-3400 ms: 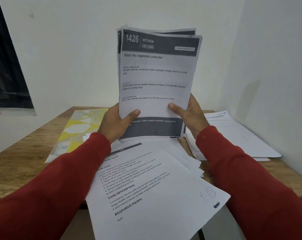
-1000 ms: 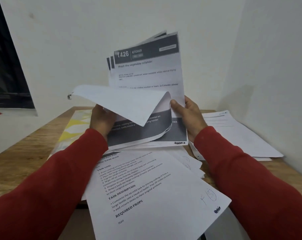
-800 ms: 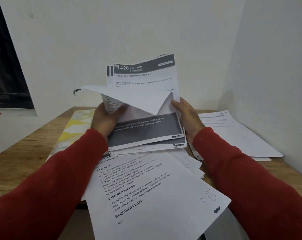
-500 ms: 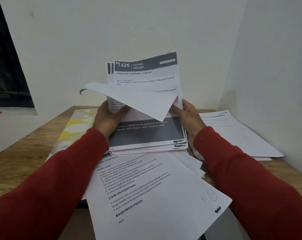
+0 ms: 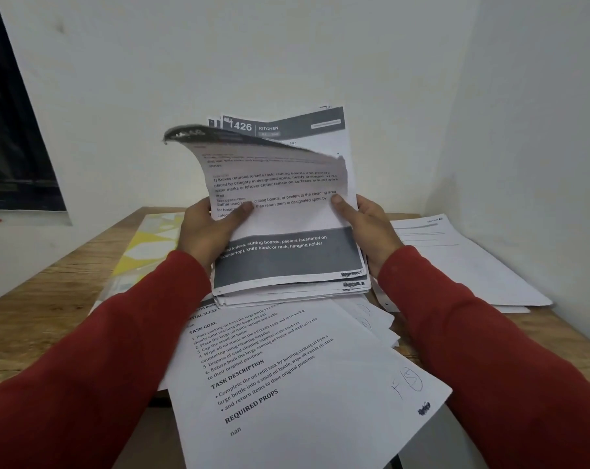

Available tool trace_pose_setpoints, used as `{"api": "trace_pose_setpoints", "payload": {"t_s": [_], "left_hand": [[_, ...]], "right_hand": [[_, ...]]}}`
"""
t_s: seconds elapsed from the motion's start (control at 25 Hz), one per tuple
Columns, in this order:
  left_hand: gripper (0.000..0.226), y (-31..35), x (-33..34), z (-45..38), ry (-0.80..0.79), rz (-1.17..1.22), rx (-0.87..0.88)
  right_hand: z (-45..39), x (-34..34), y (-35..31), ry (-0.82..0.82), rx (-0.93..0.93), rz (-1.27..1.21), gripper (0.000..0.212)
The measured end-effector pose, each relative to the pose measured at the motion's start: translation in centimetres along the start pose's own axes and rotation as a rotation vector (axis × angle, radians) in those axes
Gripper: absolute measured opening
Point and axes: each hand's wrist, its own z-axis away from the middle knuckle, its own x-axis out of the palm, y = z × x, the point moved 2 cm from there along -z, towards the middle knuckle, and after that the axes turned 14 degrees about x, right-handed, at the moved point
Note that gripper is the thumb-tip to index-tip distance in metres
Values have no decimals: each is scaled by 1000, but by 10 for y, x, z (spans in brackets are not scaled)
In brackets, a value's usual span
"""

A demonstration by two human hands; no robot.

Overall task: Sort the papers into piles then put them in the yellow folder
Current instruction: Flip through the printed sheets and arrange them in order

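Papers (image 5: pixel 280 252) gripped by two hands, left (image 5: pixel 205 236), right (image 5: pixel 371 231); two piles below.

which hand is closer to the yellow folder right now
Left. The left hand grips the left edge of the held stack, just beside and above the yellow folder. The right hand grips the stack's far edge, with the papers between.

Dim, even indoor light with soft shadows on the right wall (image 5: pixel 524 130), wide-angle bending at edges, and motion blur on the curling top sheet (image 5: pixel 253 147).
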Motion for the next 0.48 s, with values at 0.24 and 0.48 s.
{"api": "trace_pose_setpoints", "payload": {"t_s": [0.24,0.48], "left_hand": [[18,-2,-1,-1,-8,-27,10],[9,-6,-1,-4,-28,-52,61]], "right_hand": [[-1,-1,0,5,-2,-22,22],[-4,-4,-1,23,-13,-102,21]]}}
